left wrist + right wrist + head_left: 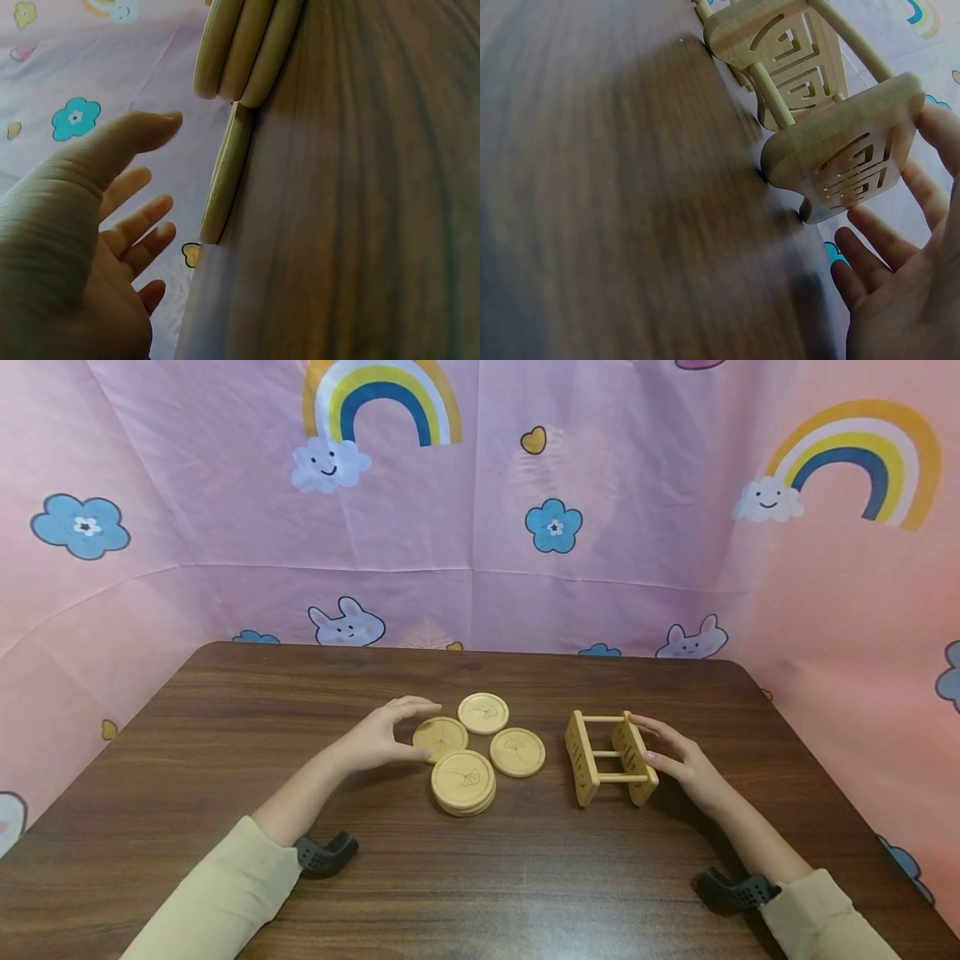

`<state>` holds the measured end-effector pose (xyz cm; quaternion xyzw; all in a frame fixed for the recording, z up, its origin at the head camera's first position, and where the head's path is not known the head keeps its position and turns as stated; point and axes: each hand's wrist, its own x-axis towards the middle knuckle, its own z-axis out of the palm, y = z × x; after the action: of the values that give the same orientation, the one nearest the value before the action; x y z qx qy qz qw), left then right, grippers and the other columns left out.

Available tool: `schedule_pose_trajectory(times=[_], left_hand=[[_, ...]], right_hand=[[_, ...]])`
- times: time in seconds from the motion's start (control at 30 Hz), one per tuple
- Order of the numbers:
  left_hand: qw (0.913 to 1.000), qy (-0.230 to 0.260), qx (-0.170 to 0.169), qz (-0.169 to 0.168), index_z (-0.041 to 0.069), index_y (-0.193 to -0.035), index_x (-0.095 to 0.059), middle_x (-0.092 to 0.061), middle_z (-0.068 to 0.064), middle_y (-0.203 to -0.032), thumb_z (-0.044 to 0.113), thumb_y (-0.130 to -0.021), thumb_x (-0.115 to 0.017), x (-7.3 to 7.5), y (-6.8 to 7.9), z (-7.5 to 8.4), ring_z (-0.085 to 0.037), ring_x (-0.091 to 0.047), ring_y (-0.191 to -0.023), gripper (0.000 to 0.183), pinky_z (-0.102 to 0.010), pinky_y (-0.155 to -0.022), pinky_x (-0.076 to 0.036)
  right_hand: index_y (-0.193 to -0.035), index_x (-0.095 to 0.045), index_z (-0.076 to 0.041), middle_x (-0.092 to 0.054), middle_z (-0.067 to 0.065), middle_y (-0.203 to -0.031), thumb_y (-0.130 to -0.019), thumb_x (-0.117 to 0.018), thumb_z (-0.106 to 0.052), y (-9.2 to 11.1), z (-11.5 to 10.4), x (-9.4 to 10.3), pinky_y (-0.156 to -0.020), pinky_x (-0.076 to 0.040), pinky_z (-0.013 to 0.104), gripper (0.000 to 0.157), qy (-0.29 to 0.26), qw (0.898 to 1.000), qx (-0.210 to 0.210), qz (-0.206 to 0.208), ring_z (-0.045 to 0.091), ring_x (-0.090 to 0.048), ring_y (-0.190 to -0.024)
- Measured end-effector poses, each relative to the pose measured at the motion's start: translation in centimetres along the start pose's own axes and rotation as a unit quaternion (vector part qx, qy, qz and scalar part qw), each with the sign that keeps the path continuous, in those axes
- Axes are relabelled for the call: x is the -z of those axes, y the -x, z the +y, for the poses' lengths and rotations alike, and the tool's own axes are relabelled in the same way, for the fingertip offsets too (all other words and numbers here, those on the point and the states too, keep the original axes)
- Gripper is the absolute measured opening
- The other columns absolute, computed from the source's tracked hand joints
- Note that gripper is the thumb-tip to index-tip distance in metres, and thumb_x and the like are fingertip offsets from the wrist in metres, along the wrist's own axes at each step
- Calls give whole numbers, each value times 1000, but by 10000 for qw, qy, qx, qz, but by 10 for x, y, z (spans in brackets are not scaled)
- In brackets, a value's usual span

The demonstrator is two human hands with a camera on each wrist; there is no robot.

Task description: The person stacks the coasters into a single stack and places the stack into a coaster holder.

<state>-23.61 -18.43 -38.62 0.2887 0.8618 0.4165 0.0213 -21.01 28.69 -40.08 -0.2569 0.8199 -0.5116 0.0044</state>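
Several round wooden coasters with an engraved leaf lie mid-table. My left hand (pixel 382 737) is at the leftmost coaster (pixel 442 737), thumb and fingers spread on either side of its left part in the head view. In the left wrist view, a gap shows between that hand (pixel 82 232) and the coaster's edge (pixel 229 176). A stack of coasters (pixel 463 781) sits in front. To the right stands a wooden coaster holder (pixel 581 760) with cut-out side panels joined by rods. My right hand (pixel 686 764) touches its right panel (pixel 847 150) with loosely bent fingers.
Two single coasters lie behind and right of the stack, the far coaster (pixel 483 713) and the right coaster (pixel 517 752). The dark wooden table (pixel 525 877) backs onto a printed cloth (pixel 420 527). Black wrist cameras sit at both sleeves.
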Motion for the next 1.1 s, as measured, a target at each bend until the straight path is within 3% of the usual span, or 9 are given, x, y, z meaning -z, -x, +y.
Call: schedule_pose_trajectory(times=[0.23, 0.7, 1.1], left_hand=[[9995, -161, 220, -153, 9, -137, -53, -47, -7, -139, 28, -75, -83, 0, 0, -9, -30, -34, -132, 71, -55, -105, -26], [9980, -379, 228, -442, 13, -140, -50, -43, -8, -144, 36, -75, -82, -4, -1, -21, -34, -30, -135, 76, -65, -102, -15], [9946, -681, 221, -756, 16, -143, -46, -40, -6, -147, 39, -74, -81, -5, -7, -24, -32, -27, -135, 81, -58, -99, -17]], right_hand=[[-146, -39, -8, -38, 17, -146, -96, -50, -6, 0, -1, 0, -90, -42, 26, 51, -38, 9999, -96, -2, 17, -43, -125], [-146, -38, -5, -36, 22, -146, -97, -49, -3, 1, -3, -1, -89, -43, 24, 50, -171, 9998, -5, -55, 14, -44, -123], [-146, -39, -8, -38, 19, -145, -97, -49, -6, 0, -1, 0, -89, -43, 26, 50, -93, 9999, -116, -32, 18, -44, -123]])
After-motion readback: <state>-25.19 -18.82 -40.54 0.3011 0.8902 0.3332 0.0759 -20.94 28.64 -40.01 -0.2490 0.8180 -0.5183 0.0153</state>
